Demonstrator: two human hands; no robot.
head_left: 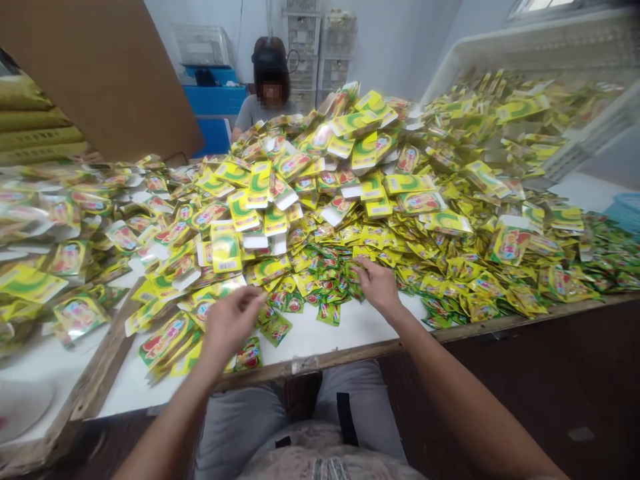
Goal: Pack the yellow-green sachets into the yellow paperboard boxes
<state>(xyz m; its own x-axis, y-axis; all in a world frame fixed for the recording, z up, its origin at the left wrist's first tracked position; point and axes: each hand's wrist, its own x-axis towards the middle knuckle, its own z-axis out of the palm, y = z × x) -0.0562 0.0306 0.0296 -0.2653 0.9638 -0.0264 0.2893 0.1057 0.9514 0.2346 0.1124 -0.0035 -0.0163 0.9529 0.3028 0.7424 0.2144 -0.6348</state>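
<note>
A huge heap of yellow and green packets (320, 200) covers the white table (350, 323). Small green sachets (325, 280) lie nearest me at the heap's front. My right hand (377, 285) rests on these sachets, fingers bent and pinching into them. My left hand (233, 323) hovers above the table's near edge, fingers curled together over a small green sachet (249, 355); whether it holds anything is hidden. Larger flat yellow packets (165, 340) lie just left of that hand.
Another person (267, 87) sits across the table behind the heap. A big brown cardboard sheet (105, 73) leans at the back left. A white plastic crate (560, 47) tips packets at the right. The wooden table rim (500, 325) runs along the front.
</note>
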